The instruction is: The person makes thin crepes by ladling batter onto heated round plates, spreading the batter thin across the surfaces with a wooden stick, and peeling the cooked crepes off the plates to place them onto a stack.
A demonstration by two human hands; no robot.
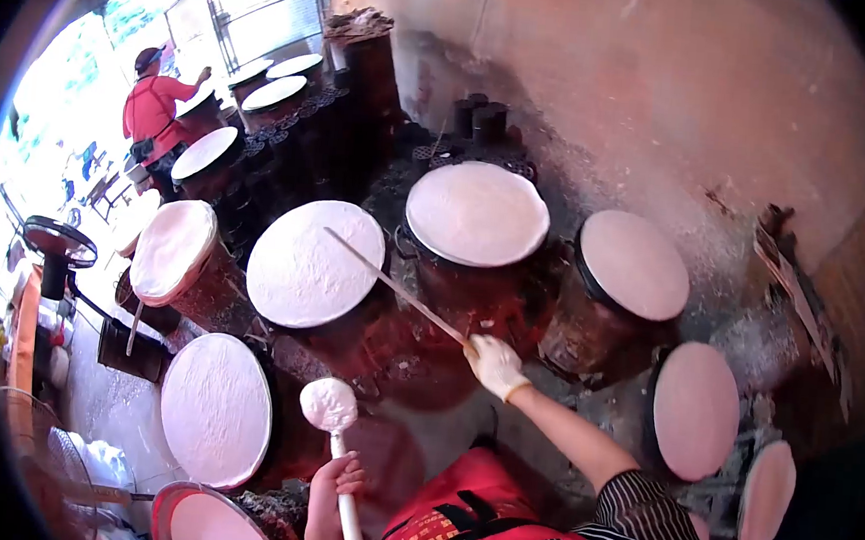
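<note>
Currently, the gloved right hand (498,367) has fingers clamped around a thin stick (401,290), tip over the white disc (302,271). Nearer the wearer than that disc, the left hand (336,479), fingers closed, grips a white-coated ladle (329,405).

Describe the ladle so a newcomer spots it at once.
Below the arc of round white-topped drums, find the red apron at the bottom edge. Beside it, the bare left hand grips the ladle. Its round, white-coated head sets it apart from the thin stick in the gloved right hand.
</note>
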